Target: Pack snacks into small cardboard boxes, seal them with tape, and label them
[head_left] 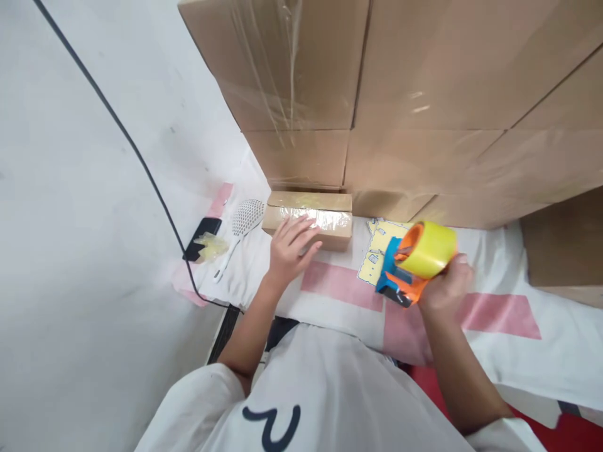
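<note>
Fingers [301,229] of the left hand [287,251] lie spread and flat on the front edge of a small box [325,213] — open, pressing rather than gripping. That box sits on the cloth-covered worktop [518,351], its top shiny with clear tape, and its back touches the wall of big cartons [424,94]. Right of the box, the right hand [445,285] is closed round the handle of a tape dispenser [405,270] — orange and blue, carrying a yellow roll — held just above the worktop. Between box and dispenser lies a yellow printed card [374,254]. Left of the box rest a white slotted spoon [242,229], a phone [200,242] and a crumpled scrap of tape [211,246].
</note>
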A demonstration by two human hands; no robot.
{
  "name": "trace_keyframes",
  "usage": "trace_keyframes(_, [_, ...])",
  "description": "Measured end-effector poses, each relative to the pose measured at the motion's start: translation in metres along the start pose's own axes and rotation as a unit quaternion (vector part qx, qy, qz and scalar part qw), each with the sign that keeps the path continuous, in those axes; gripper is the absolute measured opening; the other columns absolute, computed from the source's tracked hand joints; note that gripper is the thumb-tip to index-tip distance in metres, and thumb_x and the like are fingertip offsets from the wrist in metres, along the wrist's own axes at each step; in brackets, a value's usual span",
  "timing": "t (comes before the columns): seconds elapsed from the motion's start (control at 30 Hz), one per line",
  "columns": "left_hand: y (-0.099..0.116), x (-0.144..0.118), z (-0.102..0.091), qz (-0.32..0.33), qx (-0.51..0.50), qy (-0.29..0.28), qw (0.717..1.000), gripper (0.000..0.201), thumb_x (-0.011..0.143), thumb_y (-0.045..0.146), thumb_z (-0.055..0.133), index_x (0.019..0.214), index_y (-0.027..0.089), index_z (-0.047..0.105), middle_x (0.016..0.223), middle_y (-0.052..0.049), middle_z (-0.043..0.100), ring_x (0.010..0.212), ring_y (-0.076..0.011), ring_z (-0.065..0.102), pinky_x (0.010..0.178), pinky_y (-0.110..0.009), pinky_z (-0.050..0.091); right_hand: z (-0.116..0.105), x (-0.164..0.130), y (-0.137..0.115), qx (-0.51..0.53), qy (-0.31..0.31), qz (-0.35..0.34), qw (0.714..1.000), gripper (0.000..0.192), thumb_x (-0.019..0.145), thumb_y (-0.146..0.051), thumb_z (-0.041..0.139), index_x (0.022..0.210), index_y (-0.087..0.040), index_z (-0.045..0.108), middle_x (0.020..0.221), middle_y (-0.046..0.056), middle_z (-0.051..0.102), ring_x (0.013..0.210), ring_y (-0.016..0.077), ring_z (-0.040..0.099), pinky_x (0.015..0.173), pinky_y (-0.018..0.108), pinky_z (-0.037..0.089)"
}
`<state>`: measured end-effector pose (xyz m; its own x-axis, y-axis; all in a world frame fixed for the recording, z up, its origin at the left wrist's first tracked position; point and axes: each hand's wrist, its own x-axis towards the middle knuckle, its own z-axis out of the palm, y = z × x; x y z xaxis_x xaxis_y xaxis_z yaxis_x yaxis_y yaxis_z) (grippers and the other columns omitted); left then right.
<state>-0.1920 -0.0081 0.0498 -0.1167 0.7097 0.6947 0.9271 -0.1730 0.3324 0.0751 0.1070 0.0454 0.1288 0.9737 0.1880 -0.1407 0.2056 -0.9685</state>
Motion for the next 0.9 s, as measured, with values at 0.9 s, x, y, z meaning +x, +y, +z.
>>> trace_keyframes(0.9, [-0.172, -0.046, -0.123, -0.487, 0.308, -0.117, 0.809, 0.045, 0.089, 0.035, 0.064, 0.130, 0.017, 0.066, 0.114, -0.019, 0.071, 0.107, -0.0374, 0.066, 0.091, -0.049, 0.052, -0.001, 0.007, 0.039, 0.012, 0.055, -0.005, 0.998, 0.048, 0.092, -0.052, 0.055, 0.056, -0.026, 0.038, 0.053, -0.002, 0.033, 0.047, 0.0167, 0.041, 0.040, 0.033, 0.042])
